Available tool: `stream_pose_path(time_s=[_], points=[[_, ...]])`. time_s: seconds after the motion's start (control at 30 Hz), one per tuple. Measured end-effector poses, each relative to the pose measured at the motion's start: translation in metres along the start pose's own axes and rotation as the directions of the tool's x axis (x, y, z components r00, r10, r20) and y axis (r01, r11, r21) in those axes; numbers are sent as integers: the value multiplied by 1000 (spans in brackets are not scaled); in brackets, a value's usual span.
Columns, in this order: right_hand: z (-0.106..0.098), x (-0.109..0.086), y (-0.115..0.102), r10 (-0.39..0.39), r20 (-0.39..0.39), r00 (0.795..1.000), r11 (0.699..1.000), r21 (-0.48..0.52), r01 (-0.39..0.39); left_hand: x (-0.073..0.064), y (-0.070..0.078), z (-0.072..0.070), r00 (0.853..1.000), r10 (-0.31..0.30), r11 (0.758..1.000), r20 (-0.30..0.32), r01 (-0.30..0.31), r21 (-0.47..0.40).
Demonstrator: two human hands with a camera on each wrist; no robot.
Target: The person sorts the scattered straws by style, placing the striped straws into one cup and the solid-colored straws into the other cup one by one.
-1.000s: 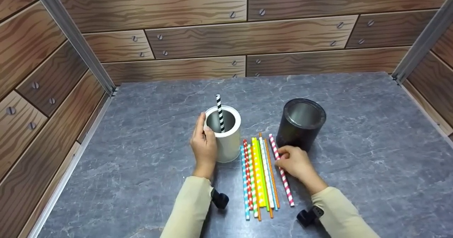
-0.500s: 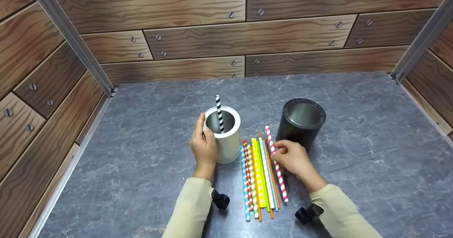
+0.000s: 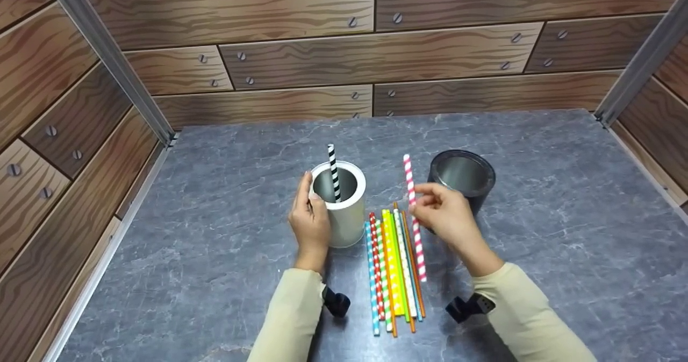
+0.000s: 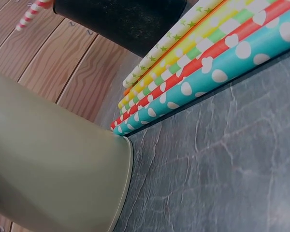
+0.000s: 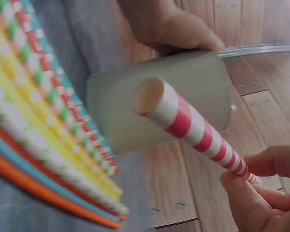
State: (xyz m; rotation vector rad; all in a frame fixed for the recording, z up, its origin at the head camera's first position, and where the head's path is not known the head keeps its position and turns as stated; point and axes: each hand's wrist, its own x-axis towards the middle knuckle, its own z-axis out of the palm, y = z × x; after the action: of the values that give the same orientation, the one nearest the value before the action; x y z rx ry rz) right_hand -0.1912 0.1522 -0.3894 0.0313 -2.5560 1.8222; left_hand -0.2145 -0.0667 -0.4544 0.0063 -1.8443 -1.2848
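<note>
In the head view my left hand (image 3: 310,222) holds the side of a white cup (image 3: 346,225), thumb in front and a finger along its left wall. A black-and-white striped straw (image 3: 335,179) stands inside the cup, reaching above the rim. Between thumb and fingertips, my right hand (image 3: 447,217) pinches a pink-and-white striped paper straw (image 3: 420,254), raised off the table and tilted. The right wrist view shows the lower open end of this straw (image 5: 181,116) in front of the white cup. Behind the right hand stands a black cup (image 3: 480,194), partly hidden.
Several coloured straws (image 3: 395,276) lie side by side on the grey marbled table (image 3: 215,206), between the two cups. Wood-patterned panels (image 3: 301,61) and metal corner posts (image 3: 115,63) border the table at the back and sides.
My right hand has lifted the pink-and-white straw from beside the black cup, carrying it away from me and slightly left. The left hand and white cup have stayed put.
</note>
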Motion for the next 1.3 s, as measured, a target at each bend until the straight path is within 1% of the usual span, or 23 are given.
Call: stream_pose_path(time_s=[0.1, 0.27, 0.4, 0.5, 0.63, 0.7, 0.77, 0.83, 0.9, 0.97, 1.07, 1.13, 1.23, 1.3], points=[[-3, 1, -11, -24, -22, 999, 999, 37, 25, 0, 1, 0, 1000, 2, 1000, -8, -2, 1], [-7, 4, -26, -45, -46, 998, 990, 134, 51, 0, 1, -1, 1000, -5, 1000, -13, 5, 6], [-8, 8, -38, -90, -85, 992, 982, 157, 102, 1, 0, -1, 1000, -13, 1000, -12, 13, -15], [-6, 9, -48, -141, -120, 983, 971, 177, 161, 2, 0, -1, 1000, -11, 999, -14, 11, -36], [-2, 13, -60, -190, -159, 969, 947, 232, 224, 3, 0, -1, 1000, -10, 999, -19, 9, -44], [0, 15, -63, -208, -180, 961, 936, 250, 249, 3, 0, -1, 1000, -15, 999, -20, 15, -45], [2, 17, -64, -238, -207, 949, 923, 255, 287, 2, 0, -1, 1000, -23, 999, -20, 22, -42], [4, 19, -63, -279, -238, 930, 904, 261, 338, 0, 1, 0, 999, -30, 999, -20, 29, -38], [8, 22, -62, -331, -284, 900, 871, 276, 407, 0, 0, 1, 999, -36, 999, -20, 35, -39], [14, 24, -60, -385, -336, 859, 826, 289, 483, -1, 0, 1, 999, -39, 998, -22, 38, -42], [24, 26, -58, -445, -415, 794, 749, 313, 584, -1, 1, 1, 999, -48, 998, -21, 47, -44], [30, 27, -58, -465, -452, 761, 706, 329, 627, 0, 1, 0, 999, -51, 998, -20, 50, -40], [39, 30, -61, -475, -487, 733, 646, 373, 666, 0, 1, 0, 999, -48, 998, -17, 47, -35], [44, 32, -63, -477, -502, 721, 618, 391, 682, 0, 0, 0, 999, -39, 999, -19, 39, -36]])
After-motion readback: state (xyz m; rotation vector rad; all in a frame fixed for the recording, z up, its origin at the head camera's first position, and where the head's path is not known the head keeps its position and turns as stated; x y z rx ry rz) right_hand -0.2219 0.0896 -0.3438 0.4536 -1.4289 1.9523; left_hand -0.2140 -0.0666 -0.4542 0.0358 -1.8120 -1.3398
